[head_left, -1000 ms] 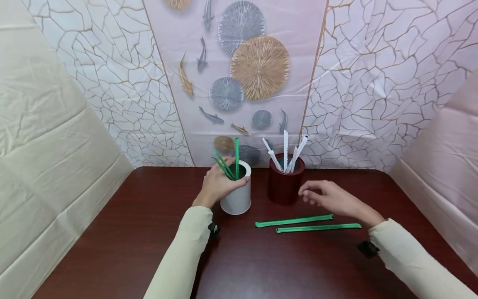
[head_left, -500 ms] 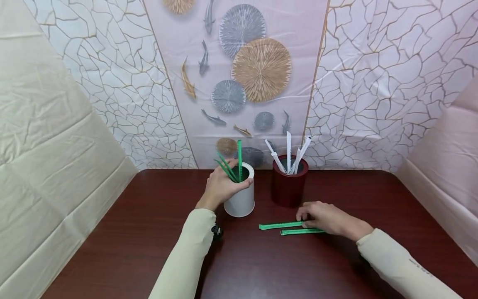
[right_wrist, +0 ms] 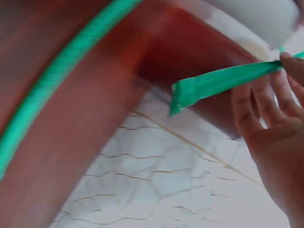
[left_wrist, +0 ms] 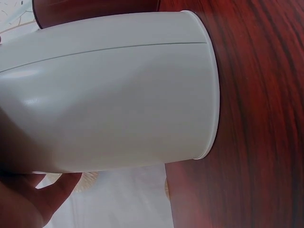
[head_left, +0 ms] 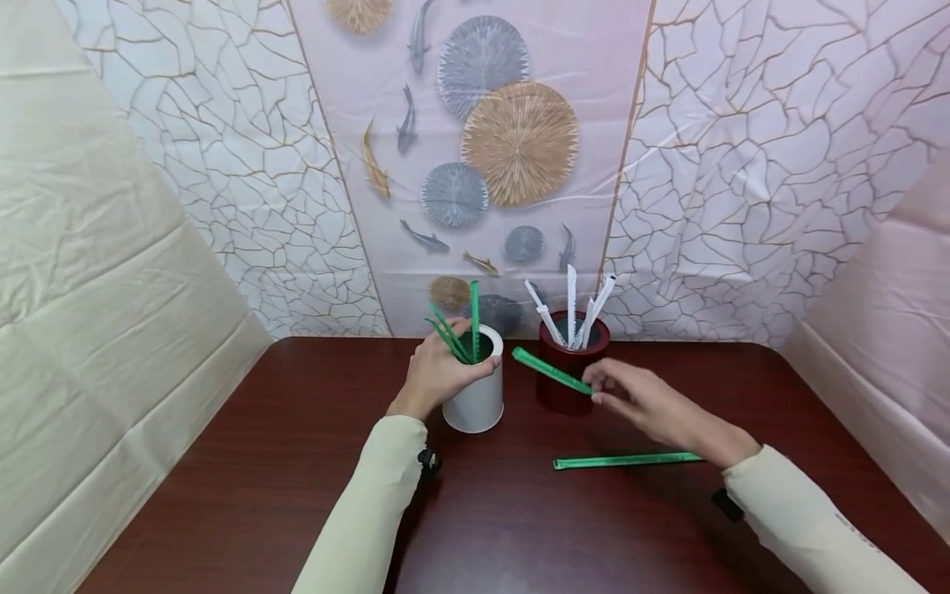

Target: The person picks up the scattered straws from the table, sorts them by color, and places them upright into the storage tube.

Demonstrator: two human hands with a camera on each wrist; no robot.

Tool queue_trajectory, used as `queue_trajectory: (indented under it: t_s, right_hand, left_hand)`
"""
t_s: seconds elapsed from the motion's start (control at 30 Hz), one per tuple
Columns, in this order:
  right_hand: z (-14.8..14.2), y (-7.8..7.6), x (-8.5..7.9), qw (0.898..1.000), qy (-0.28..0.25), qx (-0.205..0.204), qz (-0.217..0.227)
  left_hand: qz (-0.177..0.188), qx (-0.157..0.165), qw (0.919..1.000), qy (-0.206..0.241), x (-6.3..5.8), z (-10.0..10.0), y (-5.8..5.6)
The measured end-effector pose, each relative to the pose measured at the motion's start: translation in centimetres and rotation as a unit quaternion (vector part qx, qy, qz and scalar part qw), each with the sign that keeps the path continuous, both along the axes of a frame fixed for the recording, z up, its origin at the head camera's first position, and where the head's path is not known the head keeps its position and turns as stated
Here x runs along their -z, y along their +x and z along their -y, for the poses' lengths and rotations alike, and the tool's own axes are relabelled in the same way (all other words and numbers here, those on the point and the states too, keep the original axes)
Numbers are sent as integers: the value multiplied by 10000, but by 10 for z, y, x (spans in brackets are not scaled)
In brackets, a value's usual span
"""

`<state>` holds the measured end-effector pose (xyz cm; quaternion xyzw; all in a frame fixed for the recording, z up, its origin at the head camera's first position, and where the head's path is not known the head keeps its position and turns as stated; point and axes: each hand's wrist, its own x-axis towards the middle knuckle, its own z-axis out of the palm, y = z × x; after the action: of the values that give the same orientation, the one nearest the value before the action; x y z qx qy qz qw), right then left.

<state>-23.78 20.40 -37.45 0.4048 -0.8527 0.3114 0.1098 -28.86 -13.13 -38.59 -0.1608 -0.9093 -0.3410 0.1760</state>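
Observation:
In the head view my left hand [head_left: 438,371] grips a white canister [head_left: 475,404] near its top, thumb and fingers around the rim. Several green wrapped straws [head_left: 475,318] stand in it. My right hand [head_left: 656,404] pinches one green wrapped straw [head_left: 552,371] by its right end, the free end tilted up toward the white canister. In the right wrist view the flat sealed end of this straw [right_wrist: 213,85] shows. Another green wrapped straw [head_left: 623,460] lies on the table below the right hand. The left wrist view shows the white canister's side [left_wrist: 118,99] up close.
A dark red canister [head_left: 560,396] with several white wrapped straws [head_left: 571,305] stands right of the white one, partly behind the held straw. Both stand on a dark red-brown table [head_left: 490,528]. Patterned cloth [head_left: 742,206] hangs behind the table.
My right hand came down to the two straws on the table, pinched the farther one and lifted it up toward the canisters. My left hand kept its grip on the white canister.

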Motion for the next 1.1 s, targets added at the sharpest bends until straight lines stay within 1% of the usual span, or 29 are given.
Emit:
queue_trajectory:
  t_s: [0.07,0.13,0.17,0.2,0.27,0.37,0.43,0.5,0.57,0.6,0.67,0.7,0.8,0.9,1.0,1.1]
  right_hand:
    - [6,1,-16,9987,-420,13,-290]
    - [14,4,-31,9942,-899,58,-587]
    - [20,6,-39,9912,-1150,99,-656]
    - [26,9,-47,9877,-1424,98,-632]
    - [40,13,-64,9793,-1983,104,-384]
    - [64,18,-87,9644,-2643,46,-40]
    - [81,17,-98,9551,-2962,-81,82]
    - [98,13,-103,9488,-3149,-222,90]
    - [112,6,-102,9439,-3279,-365,110]
    - [118,2,-100,9437,-3282,-392,138]
    - [130,-8,-93,9459,-3213,-414,194]
    - [135,-12,-89,9490,-3126,-352,205]
    - [144,-25,-72,9617,-2727,-32,273]
    - [150,-35,-55,9729,-2243,399,399]
    - [156,-43,-42,9800,-1771,738,526]
    - [161,-50,-34,9842,-1287,1116,489]
  left_hand:
    - [6,-22,10000,10,0,0,0]
    - [49,-27,10000,-10,0,0,0]
    - [63,-18,10000,-18,0,0,-1]
    - [80,-9,10000,-25,0,0,-1]
    - [97,4,10000,-20,0,-1,-1]
    - [99,3,9999,20,0,-1,0]
    - [75,-17,10000,54,0,-1,0]
    - [38,-33,10000,86,0,-1,1]
    - [5,-20,9999,115,1,-2,1]
    - [-7,-5,9999,132,1,-3,1]
    - [-23,23,9999,170,2,-3,1]
    - [-23,38,9998,190,2,-4,1]
    - [-21,77,9997,229,3,-5,1]
    - [-25,109,9997,232,3,-5,1]
    - [-75,121,9997,219,3,-4,1]
    - [-129,65,9997,206,3,-1,1]
